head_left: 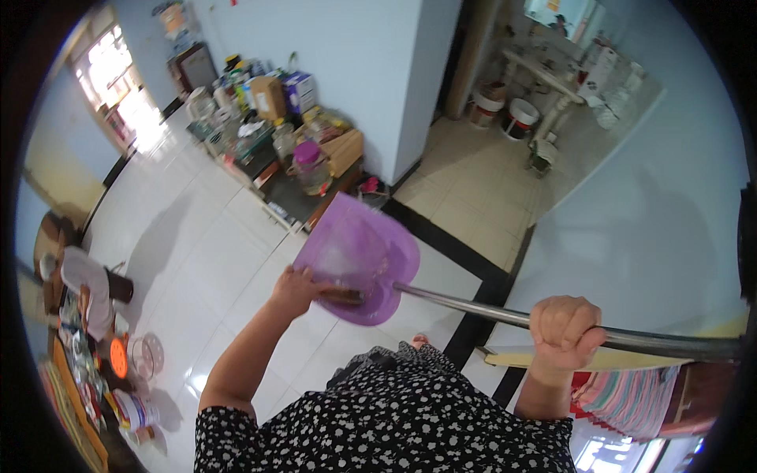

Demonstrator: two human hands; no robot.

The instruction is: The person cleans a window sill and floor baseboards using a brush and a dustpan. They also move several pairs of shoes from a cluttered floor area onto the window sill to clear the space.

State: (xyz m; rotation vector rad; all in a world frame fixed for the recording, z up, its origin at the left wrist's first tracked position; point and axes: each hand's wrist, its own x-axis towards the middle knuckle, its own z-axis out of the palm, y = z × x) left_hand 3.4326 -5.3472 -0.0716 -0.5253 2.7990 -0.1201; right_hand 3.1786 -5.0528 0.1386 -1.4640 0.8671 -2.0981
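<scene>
This was a home, by the look of it: pale blue walls [339,47], a white tiled floor [197,229] and a low table [285,197] crowded with bottles, boxes and jars (one wore a purple lid [307,153]). An opening led to a washroom, shown by its washstand [544,72], mirror [564,17] and buckets [522,118].
</scene>
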